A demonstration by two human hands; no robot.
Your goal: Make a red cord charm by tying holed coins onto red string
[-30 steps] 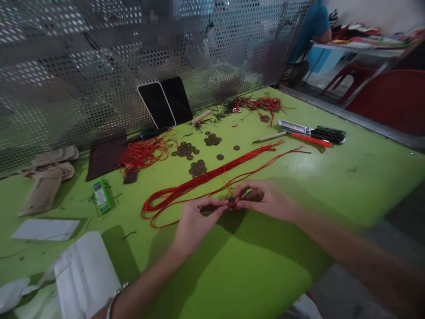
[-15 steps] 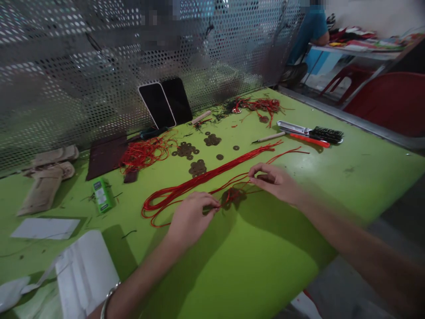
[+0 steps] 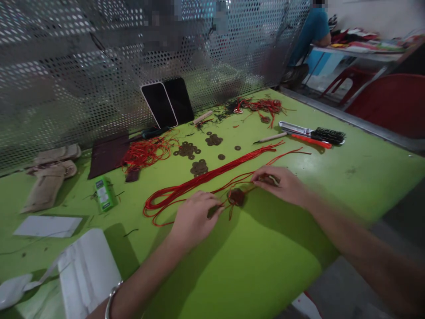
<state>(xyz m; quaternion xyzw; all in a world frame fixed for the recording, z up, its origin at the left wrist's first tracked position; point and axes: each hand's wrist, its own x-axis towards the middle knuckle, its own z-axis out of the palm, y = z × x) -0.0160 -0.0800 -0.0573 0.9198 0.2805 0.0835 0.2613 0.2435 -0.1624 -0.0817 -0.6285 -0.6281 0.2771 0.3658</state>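
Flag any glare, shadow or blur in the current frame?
Head view: pale glare on the table below the brush; head view: dark shadows on the tabletop around the left hand and right hand; head view: the coin bundle between them looks soft, its knot detail unreadable.

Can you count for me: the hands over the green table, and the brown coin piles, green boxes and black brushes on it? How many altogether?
Left hand and right hand: 2
Brown coin piles: 3
Green box: 1
Black brush: 1
Total: 7
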